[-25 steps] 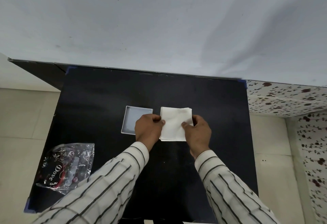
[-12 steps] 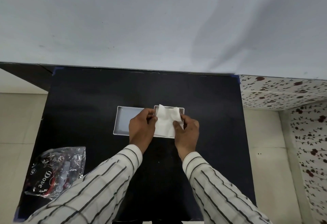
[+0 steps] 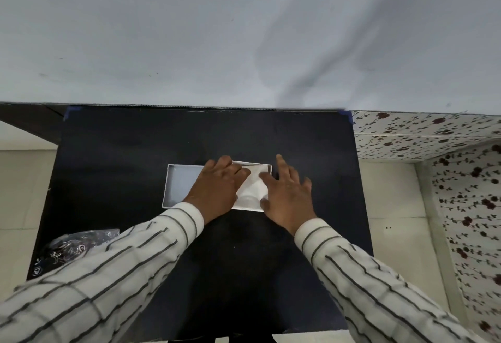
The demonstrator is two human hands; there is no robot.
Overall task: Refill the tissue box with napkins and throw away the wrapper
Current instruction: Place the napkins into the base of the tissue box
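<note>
Pressing napkins (image 3: 253,189) down into the right half of the white tissue box (image 3: 181,186) at mid-table (image 3: 130,153).

Left hand (image 3: 217,189) and right hand (image 3: 287,196) both flat, fingers spread, palms down on the stack, gripping nothing. Soft, light, easily crumpled paper; probably best handled by the stack's edges and pushed evenly. Light box, likely to slide on the smooth black top. Crinkly clear wrapper (image 3: 71,246) at the near left corner, well apart, partly hidden by the striped sleeve (image 3: 113,272); nothing blocking.

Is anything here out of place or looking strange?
Only the plastic wrapper: it lies crumpled at the table's near left corner, not thrown away. The napkins sit in the box's right half.
</note>
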